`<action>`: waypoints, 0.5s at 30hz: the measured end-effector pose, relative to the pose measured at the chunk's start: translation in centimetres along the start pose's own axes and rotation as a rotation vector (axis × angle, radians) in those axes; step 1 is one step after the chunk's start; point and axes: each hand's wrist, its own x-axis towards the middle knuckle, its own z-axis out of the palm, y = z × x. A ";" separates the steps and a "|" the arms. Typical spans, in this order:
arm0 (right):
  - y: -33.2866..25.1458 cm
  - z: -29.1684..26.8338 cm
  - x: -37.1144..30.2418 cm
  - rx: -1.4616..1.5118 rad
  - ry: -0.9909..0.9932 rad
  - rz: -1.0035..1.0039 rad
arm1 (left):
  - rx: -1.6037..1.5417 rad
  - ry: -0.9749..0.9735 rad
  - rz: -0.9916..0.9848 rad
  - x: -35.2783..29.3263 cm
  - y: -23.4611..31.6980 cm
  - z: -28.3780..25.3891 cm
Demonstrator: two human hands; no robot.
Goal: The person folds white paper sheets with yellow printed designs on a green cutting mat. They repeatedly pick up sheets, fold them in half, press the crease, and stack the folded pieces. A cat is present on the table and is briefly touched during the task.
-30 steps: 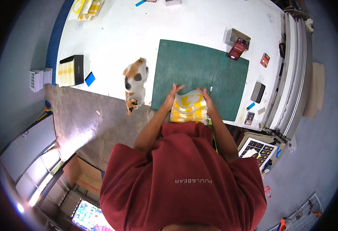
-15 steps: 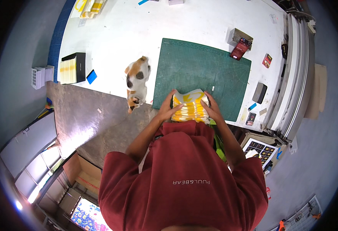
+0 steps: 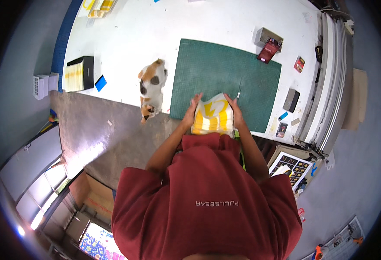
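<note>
A stack of white-and-yellow printed sheets (image 3: 213, 115) sits at the table's front edge, close against my body and partly over the green cutting mat. The top sheet bulges upward and shows a bold yellow mark. Along the stack's left side lies my left hand (image 3: 193, 110), fingers pointing forward and pressed to its edge. My right hand (image 3: 235, 112) holds the opposite side the same way, so the stack is squeezed between both palms. Whether the pieces are paper or thin bags I cannot make out. Beyond my hands the cutting mat (image 3: 225, 65) extends across the white table.
A calico cat (image 3: 152, 89) is at the table's front edge, left of the mat. Further left are a black box of yellow-edged cards (image 3: 86, 73) and a blue card (image 3: 100, 83). A dark red box (image 3: 269, 50) overlaps the mat's far right corner. A metal rail (image 3: 329, 82) runs along the right.
My thumbs have moved off the stack's top, and my hands now lie flatter along its sides. The top sheet stands higher and its yellow mark shows more. The view has shifted slightly.
</note>
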 end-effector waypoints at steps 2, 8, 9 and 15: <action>0.3 -0.1 -1.2 0.053 0.029 -0.004 | -0.198 0.052 -0.008 -0.8 -0.3 0.1; 2.2 -0.5 -2.8 0.156 0.100 0.027 | -0.015 0.051 -0.002 -1.0 -0.6 -1.0; 2.5 0.7 -3.2 0.262 0.177 0.062 | -0.097 0.045 -0.034 -0.8 -0.5 -0.7; 2.4 1.0 -2.5 0.272 0.176 0.034 | -0.417 0.133 -0.111 0.0 -0.3 0.6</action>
